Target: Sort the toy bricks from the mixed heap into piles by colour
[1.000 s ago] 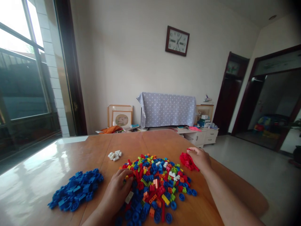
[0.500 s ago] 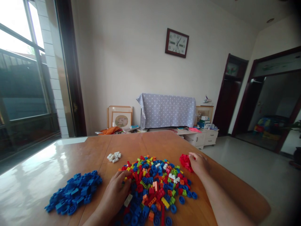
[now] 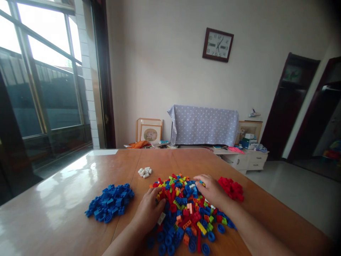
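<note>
A heap of mixed toy building bricks [image 3: 186,213] in blue, red, yellow, green, orange and white lies in front of me on the table. My left hand [image 3: 149,209] rests at the heap's left edge, fingertips curved down among the bricks and thumb apart from them. Over the far right part of the heap is my right hand [image 3: 210,188], its fingers reaching forward and slightly apart; no brick shows in it. Right of that hand sits a pile of red bricks [image 3: 232,187]. On the left is a pile of blue bricks [image 3: 110,202], with a small white brick group [image 3: 145,172] farther back.
The brown wooden table [image 3: 66,199] reflects window light on the left. Beyond its far edge stands a low white cabinet [image 3: 247,161], with a grey dotted cloth [image 3: 205,124] draped over something on it. A clock [image 3: 218,45] hangs on the wall.
My right hand has moved left from the red pile to the mixed heap, uncovering the red bricks. My left hand stays at the heap's left edge. The view has turned left.
</note>
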